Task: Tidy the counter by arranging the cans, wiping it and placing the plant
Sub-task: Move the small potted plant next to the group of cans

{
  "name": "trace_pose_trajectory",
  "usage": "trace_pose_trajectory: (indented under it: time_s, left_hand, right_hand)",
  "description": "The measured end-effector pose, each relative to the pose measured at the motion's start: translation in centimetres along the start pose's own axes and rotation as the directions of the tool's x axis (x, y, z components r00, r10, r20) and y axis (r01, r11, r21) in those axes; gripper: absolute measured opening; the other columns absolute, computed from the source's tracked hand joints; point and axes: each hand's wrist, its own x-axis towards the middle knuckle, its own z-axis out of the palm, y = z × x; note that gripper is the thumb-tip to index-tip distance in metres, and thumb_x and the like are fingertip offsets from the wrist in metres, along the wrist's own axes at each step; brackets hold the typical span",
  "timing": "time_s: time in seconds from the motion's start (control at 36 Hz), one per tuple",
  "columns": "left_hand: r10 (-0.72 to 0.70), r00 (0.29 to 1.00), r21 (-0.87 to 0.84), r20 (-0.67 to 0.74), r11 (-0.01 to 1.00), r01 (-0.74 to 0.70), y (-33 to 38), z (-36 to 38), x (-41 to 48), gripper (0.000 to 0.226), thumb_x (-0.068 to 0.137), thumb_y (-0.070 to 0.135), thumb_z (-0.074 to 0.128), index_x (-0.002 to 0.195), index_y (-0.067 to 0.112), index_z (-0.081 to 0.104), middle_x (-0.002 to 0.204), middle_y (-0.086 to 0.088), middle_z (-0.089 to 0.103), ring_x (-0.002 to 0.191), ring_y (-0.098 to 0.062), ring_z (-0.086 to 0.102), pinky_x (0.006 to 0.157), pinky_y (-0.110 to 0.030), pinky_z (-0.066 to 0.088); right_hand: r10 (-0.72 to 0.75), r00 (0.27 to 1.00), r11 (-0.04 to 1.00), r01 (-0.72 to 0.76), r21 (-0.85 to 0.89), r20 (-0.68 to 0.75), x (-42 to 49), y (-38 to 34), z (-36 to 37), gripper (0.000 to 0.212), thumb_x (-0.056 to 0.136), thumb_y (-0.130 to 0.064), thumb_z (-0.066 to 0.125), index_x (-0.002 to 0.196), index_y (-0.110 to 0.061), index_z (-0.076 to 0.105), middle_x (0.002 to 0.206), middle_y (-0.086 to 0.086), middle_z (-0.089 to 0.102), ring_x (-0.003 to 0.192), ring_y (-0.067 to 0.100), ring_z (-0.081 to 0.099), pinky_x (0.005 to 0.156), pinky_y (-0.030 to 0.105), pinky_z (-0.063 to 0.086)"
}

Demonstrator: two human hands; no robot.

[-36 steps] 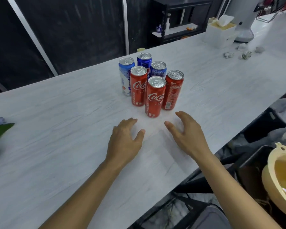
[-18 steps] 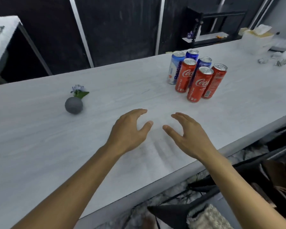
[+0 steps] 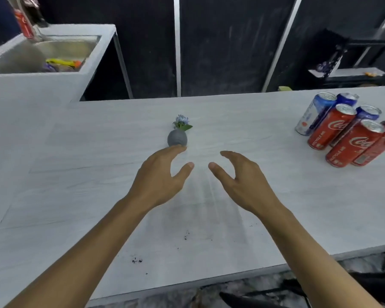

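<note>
Both hands have shifted left from the cans [image 3: 351, 130] toward the plant [image 3: 177, 134]; left hand [image 3: 159, 176] and right hand [image 3: 242, 181] hover spread, empty, above the counter [image 3: 76, 185].

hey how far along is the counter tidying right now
Done: the cans stand grouped at the counter's right end. In hand: nothing; left hand and right hand reach open toward the plant. Left: placing it and wiping; dark crumbs remain.
</note>
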Motion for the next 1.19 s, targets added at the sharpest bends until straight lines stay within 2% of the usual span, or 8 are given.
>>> trace_pose_trajectory:
  time_s: [0.14, 0.25, 0.42, 0.72, 0.83, 0.89, 0.94, 1.19]
  left_hand:
    - [-0.024, 0.999, 0.029, -0.027, 0.999, 0.025, -2.7, -1.7, 1.4, 0.057, 0.096, 0.056, 0.056, 0.147, 0.033, 0.050, 0.155, 0.014, 0.047, 0.143, -0.009, 0.041, 0.117, -0.032, 0.035]
    - [-0.053, 0.997, 0.035, -0.048, 0.998, 0.055, -4.7, -2.5, 2.7, 0.058, 0.095, 0.058, 0.055, 0.147, 0.034, 0.050, 0.156, 0.016, 0.044, 0.144, -0.008, 0.040, 0.119, -0.036, 0.035]
    - [-0.051, 0.998, 0.055, -0.041, 0.997, 0.054, -7.8, -3.1, 4.5, 0.059, 0.095, 0.058, 0.055, 0.149, 0.035, 0.047, 0.159, 0.017, 0.039, 0.147, -0.007, 0.035, 0.121, -0.039, 0.033]
    - [0.024, 0.993, 0.170, 0.118, 0.985, -0.044, -13.9, -1.8, 7.0, 0.070, 0.098, 0.064, 0.042, 0.159, 0.033, 0.027, 0.168, 0.016, 0.017, 0.155, -0.003, 0.010, 0.128, -0.034, 0.008]
    - [0.077, 0.985, 0.216, 0.154, 0.970, -0.110, -15.1, -1.1, 7.4, 0.073, 0.100, 0.062, 0.039, 0.162, 0.028, 0.018, 0.170, 0.014, 0.009, 0.155, -0.001, 0.002, 0.128, -0.031, 0.002]
    - [0.104, 0.979, 0.246, 0.175, 0.958, -0.145, -15.6, -0.8, 7.5, 0.076, 0.101, 0.061, 0.036, 0.163, 0.025, 0.013, 0.170, 0.012, 0.005, 0.156, -0.003, -0.001, 0.127, -0.030, -0.001]
    - [0.121, 0.973, 0.261, 0.197, 0.950, -0.171, -16.1, -0.5, 7.6, 0.077, 0.101, 0.062, 0.034, 0.163, 0.024, 0.009, 0.170, 0.011, 0.002, 0.156, -0.003, -0.003, 0.126, -0.027, -0.004]
    - [0.171, 0.957, 0.351, 0.233, 0.903, -0.247, -17.3, 0.4, 7.7, 0.081, 0.100, 0.067, 0.022, 0.163, 0.019, 0.006, 0.171, 0.007, -0.004, 0.156, -0.006, -0.010, 0.125, -0.030, -0.007]
  right_hand:
    - [-0.027, 0.999, 0.999, 0.026, 0.027, 0.039, 3.5, -2.2, 1.8, 0.068, 0.098, -0.064, 0.045, 0.152, -0.022, 0.044, 0.157, -0.005, 0.044, 0.136, 0.017, 0.049, 0.111, 0.032, 0.036]
    - [-0.058, 0.997, 0.998, 0.056, 0.041, 0.055, 6.2, -3.6, 3.1, 0.069, 0.098, -0.063, 0.045, 0.151, -0.019, 0.044, 0.156, -0.003, 0.046, 0.140, 0.017, 0.045, 0.111, 0.030, 0.036]
    - [-0.053, 0.997, 0.996, 0.048, 0.073, 0.063, 9.5, -5.0, 5.1, 0.059, 0.100, -0.054, 0.051, 0.146, -0.017, 0.050, 0.145, 0.001, 0.057, 0.131, 0.017, 0.051, 0.089, 0.020, 0.032]
    - [0.124, 0.992, 0.992, -0.123, 0.024, -0.024, 15.0, -5.4, 8.1, 0.073, 0.096, -0.065, 0.046, 0.141, -0.008, 0.053, 0.134, 0.010, 0.063, 0.122, 0.027, 0.057, 0.099, 0.040, 0.049]
    - [0.224, 0.975, 0.974, -0.224, 0.036, -0.006, 16.3, -5.4, 8.8, 0.068, 0.094, -0.070, 0.046, 0.105, -0.005, 0.061, 0.098, 0.008, 0.059, 0.089, 0.023, 0.053, 0.074, 0.033, 0.042]
    - [0.273, 0.962, 0.961, -0.273, 0.048, 0.015, 16.9, -5.2, 9.2, 0.068, 0.089, -0.076, 0.046, 0.079, -0.009, 0.051, 0.084, 0.007, 0.053, 0.075, 0.023, 0.051, 0.061, 0.030, 0.038]
    - [0.296, 0.954, 0.953, -0.298, 0.056, 0.035, 17.4, -5.1, 9.6, 0.071, 0.085, -0.079, 0.048, 0.070, -0.010, 0.047, 0.075, 0.005, 0.053, 0.064, 0.021, 0.051, 0.052, 0.028, 0.033]
    - [0.339, 0.940, 0.936, -0.341, 0.085, 0.038, 18.9, -5.4, 10.7, 0.081, 0.072, -0.085, 0.059, 0.088, -0.005, 0.063, 0.087, 0.011, 0.066, 0.078, 0.026, 0.067, 0.059, 0.029, 0.046]
